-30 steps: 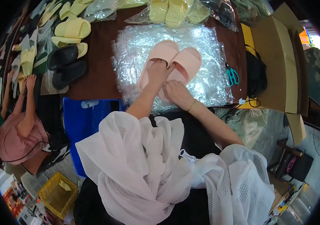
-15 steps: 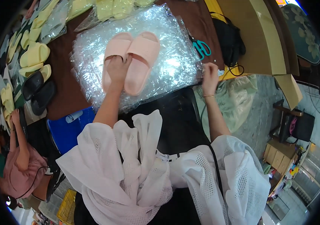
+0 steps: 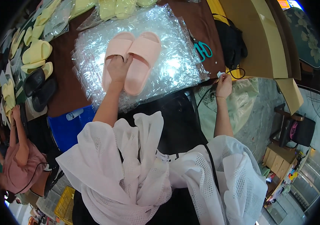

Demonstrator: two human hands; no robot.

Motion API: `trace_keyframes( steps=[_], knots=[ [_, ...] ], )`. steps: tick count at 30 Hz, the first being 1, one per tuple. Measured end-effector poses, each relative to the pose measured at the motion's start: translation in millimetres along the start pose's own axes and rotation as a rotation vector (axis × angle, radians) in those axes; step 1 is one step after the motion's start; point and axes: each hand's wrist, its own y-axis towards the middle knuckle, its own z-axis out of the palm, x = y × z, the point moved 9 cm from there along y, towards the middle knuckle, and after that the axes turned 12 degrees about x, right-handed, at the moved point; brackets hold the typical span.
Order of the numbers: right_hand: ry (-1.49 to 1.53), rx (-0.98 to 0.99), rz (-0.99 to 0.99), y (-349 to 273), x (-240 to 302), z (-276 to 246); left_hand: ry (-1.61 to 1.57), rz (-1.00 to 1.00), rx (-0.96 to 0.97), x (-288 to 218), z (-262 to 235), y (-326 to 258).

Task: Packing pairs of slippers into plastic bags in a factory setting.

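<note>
The left hand (image 3: pixel 118 69) is pressing down on the left slipper of a pink pair (image 3: pixel 132 60), fingers hooked over its strap, as the pair is lying side by side on a stack of clear plastic bags (image 3: pixel 175 67) on the brown table (image 3: pixel 64 86). The right hand (image 3: pixel 223 85) is pinching a small white scrap at the table's near right corner, near the teal scissors (image 3: pixel 203 49).
</note>
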Motion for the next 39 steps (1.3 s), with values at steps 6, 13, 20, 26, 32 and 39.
trace_keyframes(
  steps=[6, 13, 20, 26, 32, 39],
  knots=[
    [-0.109, -0.049, -0.496, 12, 114, -7, -0.090, -0.041, 0.190, 5, 3, 2],
    [-0.368, 0.219, -0.561, 55, 148, 42, -0.404, 0.337, 0.139, -1, -36, -24],
    [0.850, 0.528, -0.357, 46, 130, 20, -0.196, 0.363, 0.067, -12, -58, -75],
    [1.155, 1.092, -0.455, -65, 210, 29, -0.289, 0.287, -0.181, -16, -81, -77],
    [0.865, 1.584, -0.455, -148, 271, 72, -0.398, 0.217, -0.250, -16, -86, -71],
    [0.799, 1.647, -0.345, -152, 290, 109, -0.469, 0.161, -0.248, -11, -81, -72]
  ],
)
